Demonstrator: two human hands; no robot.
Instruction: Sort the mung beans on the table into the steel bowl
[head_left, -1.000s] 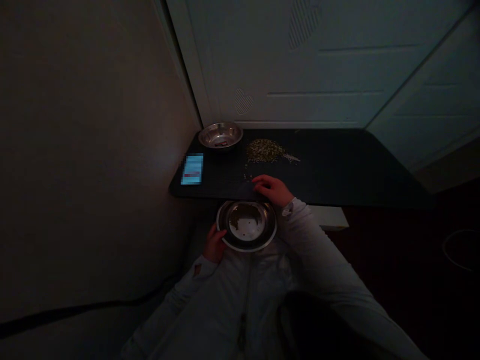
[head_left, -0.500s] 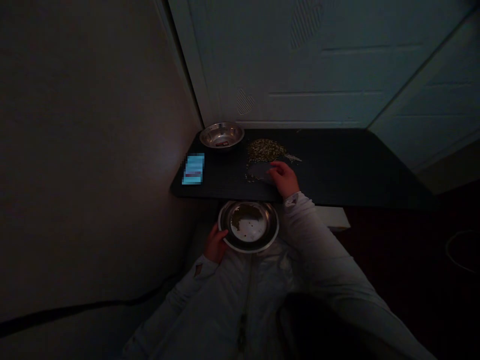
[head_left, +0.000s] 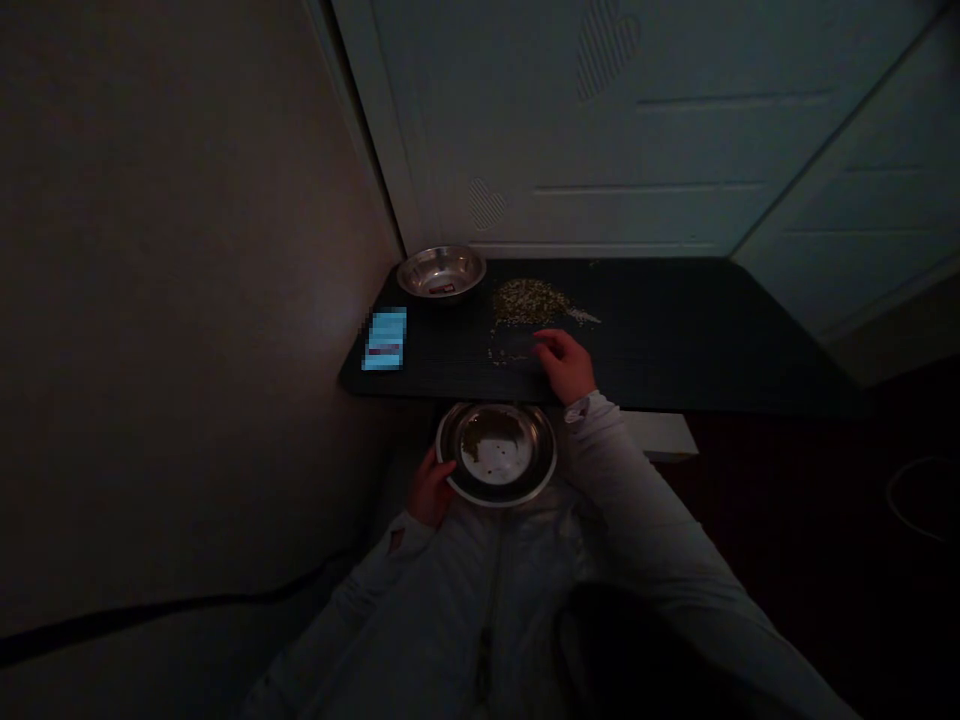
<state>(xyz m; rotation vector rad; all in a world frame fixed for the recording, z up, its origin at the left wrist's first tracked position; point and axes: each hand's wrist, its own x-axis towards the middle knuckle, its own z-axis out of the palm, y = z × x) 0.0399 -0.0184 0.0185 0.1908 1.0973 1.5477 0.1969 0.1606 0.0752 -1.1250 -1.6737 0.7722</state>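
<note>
My left hand (head_left: 431, 490) grips the near left side of a shallow metal bowl (head_left: 544, 478), thumb over the rim. The bowl is over my lap, just in front of the table edge, with some small greenish grains (head_left: 474, 435) inside. My right hand (head_left: 566, 366) hangs low over the dark table near its front edge. Its fingers are bent and pointing left, with a gap between fingertips and thumb; no held thing shows. Beyond the fingertips lies a heap of mixed pale and greenish grains (head_left: 531, 300), with a few loose grains (head_left: 501, 358) left of the hand.
A second metal bowl (head_left: 442, 272) with a label inside stands at the table's (head_left: 697, 340) back left. A blurred-out bright phone-like screen (head_left: 385, 338) lies in front of it. A wall (head_left: 225, 300) rises on the left, white panelling (head_left: 637, 150) behind. A white box-like thing (head_left: 660, 433) shows under the table's front edge.
A grey smear beside my right fingertips is gone, and that hand has shifted slightly towards me. My left hand and the held bowl stay put. The view has moved a little.
</note>
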